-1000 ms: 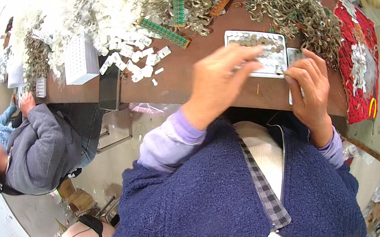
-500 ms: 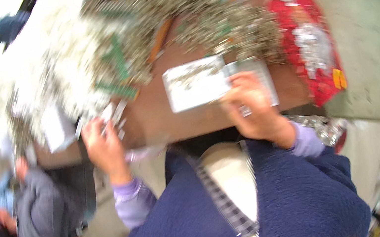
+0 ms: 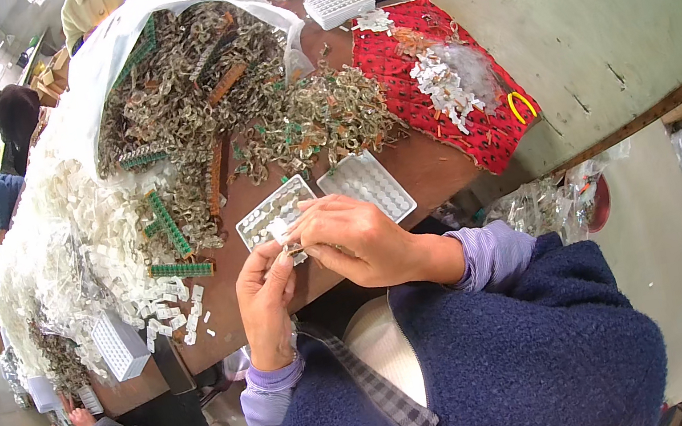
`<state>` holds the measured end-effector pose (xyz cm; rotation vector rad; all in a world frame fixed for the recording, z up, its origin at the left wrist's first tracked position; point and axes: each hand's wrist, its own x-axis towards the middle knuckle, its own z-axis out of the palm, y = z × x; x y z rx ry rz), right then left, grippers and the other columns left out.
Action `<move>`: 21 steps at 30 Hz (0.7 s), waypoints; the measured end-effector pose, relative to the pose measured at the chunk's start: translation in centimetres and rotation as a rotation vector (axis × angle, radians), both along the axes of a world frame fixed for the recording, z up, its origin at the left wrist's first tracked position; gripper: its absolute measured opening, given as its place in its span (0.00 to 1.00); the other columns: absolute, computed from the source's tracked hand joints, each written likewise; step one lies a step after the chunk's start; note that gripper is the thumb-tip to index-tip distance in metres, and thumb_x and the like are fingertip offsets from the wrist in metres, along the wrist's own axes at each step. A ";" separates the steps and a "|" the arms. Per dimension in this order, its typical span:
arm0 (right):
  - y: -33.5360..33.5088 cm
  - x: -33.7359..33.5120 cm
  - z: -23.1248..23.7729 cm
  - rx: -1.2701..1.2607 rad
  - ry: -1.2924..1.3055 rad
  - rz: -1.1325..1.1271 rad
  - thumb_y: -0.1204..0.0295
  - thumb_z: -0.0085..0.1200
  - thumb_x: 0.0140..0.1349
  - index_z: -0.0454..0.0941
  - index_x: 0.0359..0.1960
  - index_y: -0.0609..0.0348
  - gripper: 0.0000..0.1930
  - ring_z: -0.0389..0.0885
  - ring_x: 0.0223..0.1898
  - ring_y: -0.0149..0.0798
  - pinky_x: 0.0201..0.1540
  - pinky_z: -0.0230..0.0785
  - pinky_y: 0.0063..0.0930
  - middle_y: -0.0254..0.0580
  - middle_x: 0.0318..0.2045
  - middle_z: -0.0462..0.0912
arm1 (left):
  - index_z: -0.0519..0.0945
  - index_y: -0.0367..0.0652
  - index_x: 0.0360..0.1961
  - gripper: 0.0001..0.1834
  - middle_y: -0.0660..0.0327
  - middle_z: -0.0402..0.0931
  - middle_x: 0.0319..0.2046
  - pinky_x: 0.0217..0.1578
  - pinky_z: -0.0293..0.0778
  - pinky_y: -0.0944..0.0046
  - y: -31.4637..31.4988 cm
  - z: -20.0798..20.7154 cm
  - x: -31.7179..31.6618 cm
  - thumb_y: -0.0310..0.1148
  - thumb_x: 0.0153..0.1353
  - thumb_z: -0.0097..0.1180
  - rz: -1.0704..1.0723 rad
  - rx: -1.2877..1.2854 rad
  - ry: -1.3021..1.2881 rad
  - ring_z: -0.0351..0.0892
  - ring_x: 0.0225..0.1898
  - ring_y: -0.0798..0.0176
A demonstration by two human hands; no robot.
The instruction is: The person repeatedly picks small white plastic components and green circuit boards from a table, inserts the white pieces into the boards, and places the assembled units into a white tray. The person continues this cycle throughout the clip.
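Observation:
My left hand (image 3: 266, 307) and my right hand (image 3: 364, 241) meet over the near table edge, both closed with fingertips pinched together. Between them is a small white plastic piece (image 3: 278, 230), with a small brownish clip-like part (image 3: 297, 251) just below it. Which fingers grip which part is hard to make out. Just beyond the hands lies a white tray (image 3: 247, 233) with rows of round pockets, several holding small bits. To its right is a second shallow tray (image 3: 406, 205) with rows of round shapes.
A large heap of clear and brownish clips (image 3: 187, 103) spills from a white sack. Green strips (image 3: 167, 224) and loose white pieces (image 3: 163, 310) lie left, near a white perforated block (image 3: 118, 345). A red cloth (image 3: 474, 145) holds white pieces and yellow-handled tool. Co-workers sit around.
My hands were apart, the left over loose white pieces and the right at the trays. Now they have come together in front of the trays. The head view has turned.

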<state>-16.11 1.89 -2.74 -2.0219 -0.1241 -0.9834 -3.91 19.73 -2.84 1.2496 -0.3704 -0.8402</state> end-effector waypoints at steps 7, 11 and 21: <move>-0.6 -1.0 0.0 0.264 0.135 0.054 0.76 0.63 0.65 0.81 0.36 0.59 0.03 0.81 0.39 0.50 0.45 0.68 0.43 0.43 0.33 0.82 | 0.83 0.39 0.43 0.09 0.68 0.81 0.39 0.36 0.70 0.72 -2.1 -0.6 -1.4 0.20 0.65 0.70 0.175 -0.051 -0.652 0.73 0.34 0.75; -0.9 -1.6 0.2 0.303 0.251 0.063 0.78 0.61 0.68 0.81 0.37 0.60 0.02 0.80 0.34 0.41 0.42 0.69 0.37 0.39 0.30 0.82 | 0.80 0.37 0.41 0.15 0.61 0.82 0.38 0.41 0.74 0.66 -2.6 -0.6 -1.1 0.17 0.57 0.75 0.104 -0.053 -0.938 0.78 0.38 0.67; -2.5 -2.2 0.3 -0.003 0.380 0.209 0.78 0.61 0.62 0.76 0.36 0.58 0.05 0.81 0.33 0.57 0.37 0.71 0.49 0.47 0.26 0.79 | 0.80 0.37 0.37 0.18 0.60 0.81 0.31 0.34 0.76 0.62 -2.5 0.9 0.6 0.23 0.52 0.81 -0.147 0.034 -1.091 0.80 0.32 0.61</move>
